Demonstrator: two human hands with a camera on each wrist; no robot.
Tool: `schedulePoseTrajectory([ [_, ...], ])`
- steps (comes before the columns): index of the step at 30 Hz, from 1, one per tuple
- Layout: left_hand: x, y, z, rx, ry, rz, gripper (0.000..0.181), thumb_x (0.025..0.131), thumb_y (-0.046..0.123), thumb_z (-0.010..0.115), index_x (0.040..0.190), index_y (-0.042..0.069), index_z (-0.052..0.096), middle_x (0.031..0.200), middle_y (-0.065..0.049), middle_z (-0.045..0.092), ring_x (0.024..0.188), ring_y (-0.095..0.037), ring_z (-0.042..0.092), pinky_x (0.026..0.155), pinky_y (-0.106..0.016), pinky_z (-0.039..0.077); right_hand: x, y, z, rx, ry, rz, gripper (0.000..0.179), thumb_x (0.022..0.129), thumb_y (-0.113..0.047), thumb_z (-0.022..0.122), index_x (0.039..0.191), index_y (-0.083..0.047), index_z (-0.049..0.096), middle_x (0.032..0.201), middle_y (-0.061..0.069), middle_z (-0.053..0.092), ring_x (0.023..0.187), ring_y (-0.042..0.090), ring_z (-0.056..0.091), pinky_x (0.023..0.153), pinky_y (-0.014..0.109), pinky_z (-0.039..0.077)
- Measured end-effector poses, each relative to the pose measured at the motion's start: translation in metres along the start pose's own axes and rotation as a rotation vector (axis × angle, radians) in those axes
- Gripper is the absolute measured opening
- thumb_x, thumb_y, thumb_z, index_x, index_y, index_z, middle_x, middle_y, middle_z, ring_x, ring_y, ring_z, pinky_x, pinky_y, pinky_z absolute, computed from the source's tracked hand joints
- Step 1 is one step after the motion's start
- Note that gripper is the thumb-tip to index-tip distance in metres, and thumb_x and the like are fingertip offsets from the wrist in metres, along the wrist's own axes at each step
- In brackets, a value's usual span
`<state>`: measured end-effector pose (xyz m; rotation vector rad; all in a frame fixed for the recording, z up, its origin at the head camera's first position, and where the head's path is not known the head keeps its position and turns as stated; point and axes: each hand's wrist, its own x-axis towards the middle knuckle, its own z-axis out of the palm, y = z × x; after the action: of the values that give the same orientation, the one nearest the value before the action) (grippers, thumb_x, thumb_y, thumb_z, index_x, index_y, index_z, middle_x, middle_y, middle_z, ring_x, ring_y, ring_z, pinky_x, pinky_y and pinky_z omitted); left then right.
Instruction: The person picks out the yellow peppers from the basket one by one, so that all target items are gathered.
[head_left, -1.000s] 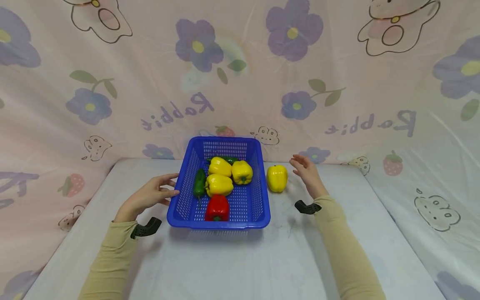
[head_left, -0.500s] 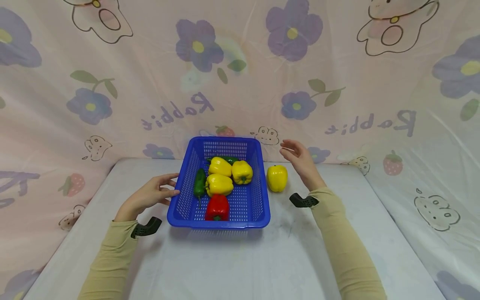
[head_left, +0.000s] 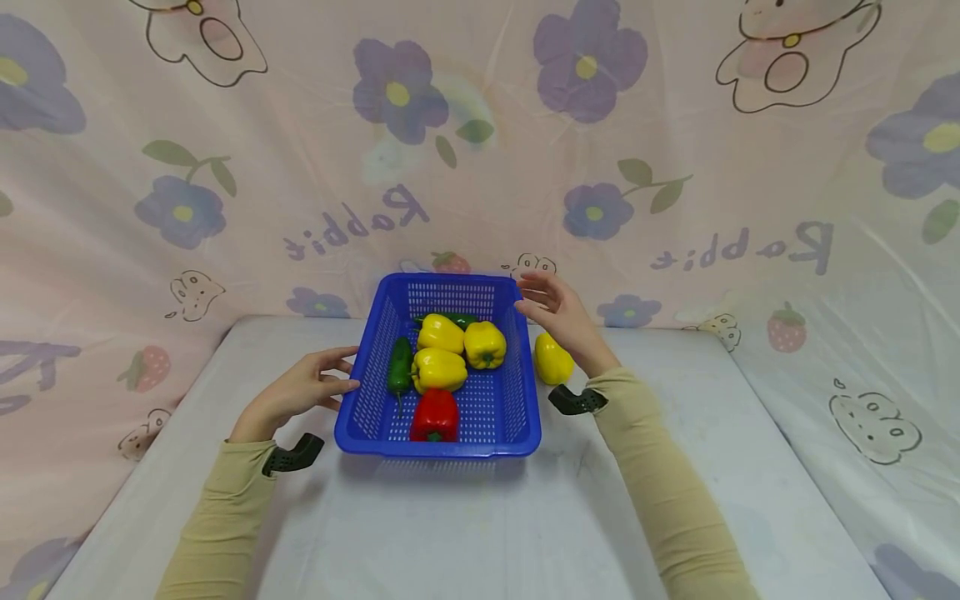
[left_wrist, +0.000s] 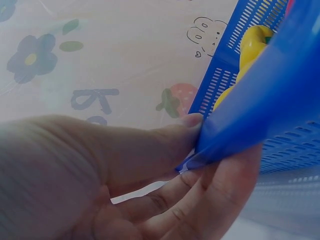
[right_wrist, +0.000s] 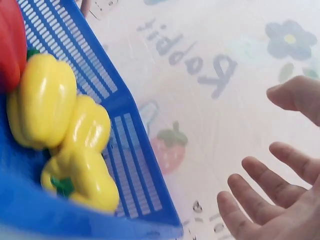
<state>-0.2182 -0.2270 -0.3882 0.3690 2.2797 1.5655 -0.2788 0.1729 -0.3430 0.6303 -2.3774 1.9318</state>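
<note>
A blue plastic basket [head_left: 437, 450] holds three yellow bell peppers [head_left: 439, 372], a red bell pepper [head_left: 435, 415] and two green chili peppers [head_left: 400, 367]. My left hand [head_left: 296, 390] grips the basket's left rim, thumb on one side and fingers on the other, as the left wrist view shows. By the basket's far right corner is my right hand [head_left: 566, 321], fingers spread and holding nothing; in the right wrist view a gap separates it from the rim. Another yellow bell pepper [head_left: 553, 363] stands on the table, right of the basket, partly hidden behind the right hand.
The white-covered table [head_left: 450, 533] extends around the basket. A patterned curtain [head_left: 487, 167] rises just behind it and along both sides. Each wrist carries a black camera mount [head_left: 577, 400].
My right hand has moved left and slightly away from me, from beyond the lone yellow bell pepper to the basket's far right corner. The left hand and the basket stay put.
</note>
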Motion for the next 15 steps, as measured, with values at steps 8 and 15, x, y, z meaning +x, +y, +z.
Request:
schedulePoseTrajectory([
  [8,0.000,0.000,0.000,0.009,0.000,0.009,0.069,0.094,0.009,0.061,0.149,-0.004,0.021,0.124,-0.030,0.046,0.091,-0.029,0.065,0.072,-0.040,0.058,0.011,-0.005,0.028,0.022,-0.112,0.000,0.054,0.092,-0.006,0.064,0.140,-0.004,0.041,0.139,0.019,0.044,0.129,0.038,0.039,0.103,0.047,0.039],
  [15,0.001,0.000,0.000,0.014,0.004,0.003,0.069,0.094,0.008,0.060,0.149,-0.005,0.020,0.123,-0.030,0.046,0.091,-0.028,0.065,0.071,-0.040,0.058,0.019,-0.002,0.049,-0.062,-0.181,-0.032,0.053,0.089,-0.009,0.068,0.137,-0.006,0.046,0.137,0.016,0.048,0.125,0.030,0.047,0.103,0.043,0.040],
])
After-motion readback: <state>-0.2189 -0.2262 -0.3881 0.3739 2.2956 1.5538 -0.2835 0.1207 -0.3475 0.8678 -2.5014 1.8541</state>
